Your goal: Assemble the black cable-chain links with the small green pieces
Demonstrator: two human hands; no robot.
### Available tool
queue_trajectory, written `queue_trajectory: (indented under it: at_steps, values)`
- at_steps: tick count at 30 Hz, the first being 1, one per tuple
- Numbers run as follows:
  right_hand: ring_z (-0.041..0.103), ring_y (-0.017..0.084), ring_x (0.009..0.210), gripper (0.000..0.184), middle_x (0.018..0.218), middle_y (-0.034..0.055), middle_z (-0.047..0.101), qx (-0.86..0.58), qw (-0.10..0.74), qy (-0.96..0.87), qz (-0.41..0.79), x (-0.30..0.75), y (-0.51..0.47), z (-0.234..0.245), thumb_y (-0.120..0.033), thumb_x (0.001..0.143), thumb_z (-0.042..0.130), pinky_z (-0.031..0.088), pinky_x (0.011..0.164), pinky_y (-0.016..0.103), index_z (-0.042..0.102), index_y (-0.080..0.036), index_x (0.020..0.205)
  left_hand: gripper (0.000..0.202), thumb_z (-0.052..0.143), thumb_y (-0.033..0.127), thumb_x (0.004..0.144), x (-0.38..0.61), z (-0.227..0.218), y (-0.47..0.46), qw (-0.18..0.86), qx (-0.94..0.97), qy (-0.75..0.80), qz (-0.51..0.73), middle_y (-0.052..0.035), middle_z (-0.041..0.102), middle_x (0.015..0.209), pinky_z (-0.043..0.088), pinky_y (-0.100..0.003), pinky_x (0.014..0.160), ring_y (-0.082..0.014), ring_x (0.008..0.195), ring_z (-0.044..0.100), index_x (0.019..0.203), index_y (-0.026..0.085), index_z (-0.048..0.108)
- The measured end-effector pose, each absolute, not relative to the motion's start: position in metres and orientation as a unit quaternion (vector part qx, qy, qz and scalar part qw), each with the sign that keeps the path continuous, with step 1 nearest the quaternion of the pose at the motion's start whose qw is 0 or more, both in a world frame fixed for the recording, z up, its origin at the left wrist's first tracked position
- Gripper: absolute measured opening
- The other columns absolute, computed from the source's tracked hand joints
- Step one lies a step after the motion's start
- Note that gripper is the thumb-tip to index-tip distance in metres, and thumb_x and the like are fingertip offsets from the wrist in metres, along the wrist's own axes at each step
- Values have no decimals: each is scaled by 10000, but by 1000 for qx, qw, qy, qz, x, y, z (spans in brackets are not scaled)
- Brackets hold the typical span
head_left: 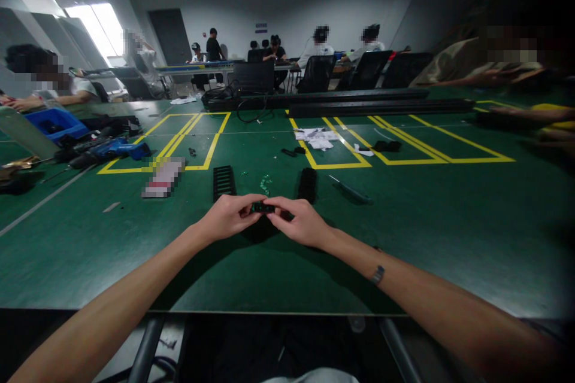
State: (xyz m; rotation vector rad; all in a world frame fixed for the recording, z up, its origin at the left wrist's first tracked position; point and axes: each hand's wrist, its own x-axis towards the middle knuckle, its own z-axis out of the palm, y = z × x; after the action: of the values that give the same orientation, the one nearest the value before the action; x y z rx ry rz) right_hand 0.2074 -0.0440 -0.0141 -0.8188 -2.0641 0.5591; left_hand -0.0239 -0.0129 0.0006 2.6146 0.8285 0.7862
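Between my two hands, a little above the green table, is a small black part with round openings (263, 207). My left hand (231, 215) pinches its left end, and the fingers of my right hand (299, 219) close on its right end. Past my left hand lies a black slotted frame (223, 182). A dark black block (307, 184) lies just beyond my right hand. Small shiny green pieces (266, 183) are scattered on the table between these two. To the right rests a screwdriver (353, 190) with a teal handle.
A blue power tool (112, 151) and a blue bin (56, 125) stand at the left. Near them lies a blurred pale pack (164, 178). Crumpled white papers (318, 137) and long black bars (381, 108) lie farther back. People sit around the table's far sides.
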Motion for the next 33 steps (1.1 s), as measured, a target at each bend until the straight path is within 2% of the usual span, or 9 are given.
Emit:
queue_trajectory:
  at_steps: [33]
  values:
    - [572,115,624,281,756,1,642,-325,404,-826,222,208,-43,-15,-183,919,599,438,622,224,645,-149,1194,362,582,264,919,-24,0,-12,148,907,286,271,43,550,669,336,-174,559,-62,565,496,1272,184,597]
